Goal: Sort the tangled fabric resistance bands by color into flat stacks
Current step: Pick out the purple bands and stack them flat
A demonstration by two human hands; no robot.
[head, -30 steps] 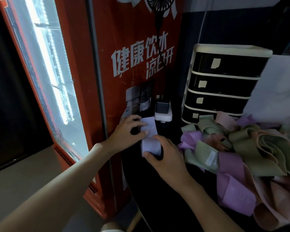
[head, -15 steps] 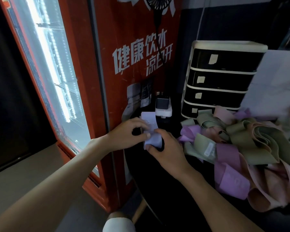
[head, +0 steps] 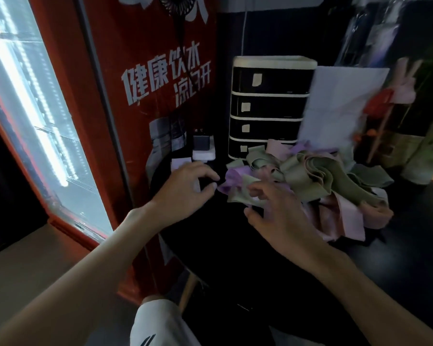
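Reaching toward the near left end of the heap: right hand (head: 273,213), fingers spread and holding nothing. Its fingertips are at a pale green band (head: 240,196); blur hides whether they touch.

Left hand (head: 185,186): over the far left part of the bench (head: 223,250), fingers loosely curled, nothing pinched.

Purple band (head: 231,181): crumpled at the heap's leftmost tip, between the two hands. It is just beside the left fingertips and ahead-left of the right ones.
- Judgement: the left hand is nearer the purple band and the right is nearer the green. The next pick likely comes off this tip with a short forward reach.

Heap (head: 318,171): green, pink and purple bands, looped and folded into one another. It covers the right part of the bench, running from the tip rightward and away. No single long axis can be read in the tangle, so a pulled band may drag its neighbours.

Lavender band (head: 180,162): lying flat at the far left edge of the bench, just beyond the left hand and partly hidden by it. It is the only piece seen set apart, so sorting is judged barely begun.

Charger block (head: 203,148): just beyond the lavender band, near the red cooler (head: 148,58).

Drawer unit (head: 270,106): at the far edge, with four drawers, all closed. Each front carries a paper tag and the contents are hidden. The heap reaches its bottom drawer.
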